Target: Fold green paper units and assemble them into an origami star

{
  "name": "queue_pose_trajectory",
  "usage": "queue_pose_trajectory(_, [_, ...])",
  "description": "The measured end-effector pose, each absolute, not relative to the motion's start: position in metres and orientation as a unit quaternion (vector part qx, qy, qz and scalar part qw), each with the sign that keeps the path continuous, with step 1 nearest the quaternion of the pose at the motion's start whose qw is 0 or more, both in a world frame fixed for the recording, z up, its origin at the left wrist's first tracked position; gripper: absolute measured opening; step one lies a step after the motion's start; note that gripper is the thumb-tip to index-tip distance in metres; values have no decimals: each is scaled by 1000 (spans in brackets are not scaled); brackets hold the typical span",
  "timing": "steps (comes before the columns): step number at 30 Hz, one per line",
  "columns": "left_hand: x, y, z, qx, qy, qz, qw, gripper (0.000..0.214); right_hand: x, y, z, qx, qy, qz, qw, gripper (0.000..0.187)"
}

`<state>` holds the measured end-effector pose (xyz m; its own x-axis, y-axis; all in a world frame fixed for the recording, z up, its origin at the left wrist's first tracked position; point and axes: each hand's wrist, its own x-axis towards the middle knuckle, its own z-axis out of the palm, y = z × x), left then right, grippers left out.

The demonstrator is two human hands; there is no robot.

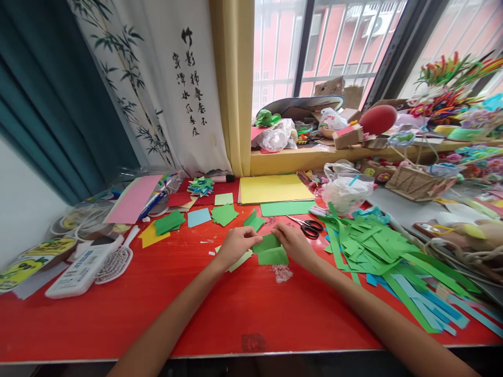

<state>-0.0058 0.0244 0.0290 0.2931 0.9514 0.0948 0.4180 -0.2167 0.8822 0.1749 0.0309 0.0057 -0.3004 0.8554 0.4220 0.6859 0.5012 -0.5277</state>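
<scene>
Between my two hands is a green paper square (pixel 272 249) with a crease running across its middle, held just over the red table (pixel 220 309). My left hand (pixel 240 245) pinches its upper left corner between thumb and fingers. At the upper right corner, my right hand (pixel 291 242) pinches the paper too. Just beyond the hands lies a folded green paper piece (pixel 254 221). Pale green paper (pixel 240 259) shows partly from under my left hand. Scissors (pixel 308 226) with black handles rest beyond my right hand.
Green paper strips (pixel 365 243) pile up at the right, with blue strips (pixel 428 301) nearer the edge. Yellow sheets (pixel 277 188) lie at the back beside a folded paper star (pixel 200 186). A white box (pixel 84 267) and a hairbrush (pixel 116 262) are at the left.
</scene>
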Motion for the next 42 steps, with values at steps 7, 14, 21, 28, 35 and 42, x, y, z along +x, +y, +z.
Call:
queue_pose_trajectory(7, [-9,28,28,691,495,343,400,27,179,37,-1,-545,-774,53,318,27])
queue_pose_trajectory(14, [-10,31,20,693,488,335,411,27,177,40,-5,-547,-723,169,386,34])
queue_pose_trajectory(21, [-14,39,21,662,438,376,478,34,181,46,-8,-472,-622,440,443,32])
queue_pose_trajectory(28, [-13,32,21,749,465,358,307,20,178,43,-6,-467,-605,467,446,35])
queue_pose_trajectory(35, [-16,40,10,768,551,327,6,14,177,43,-8,-463,-599,451,473,37])
queue_pose_trajectory(42, [-14,53,1,766,591,234,-96,12,175,44,-11,-471,-618,450,440,36])
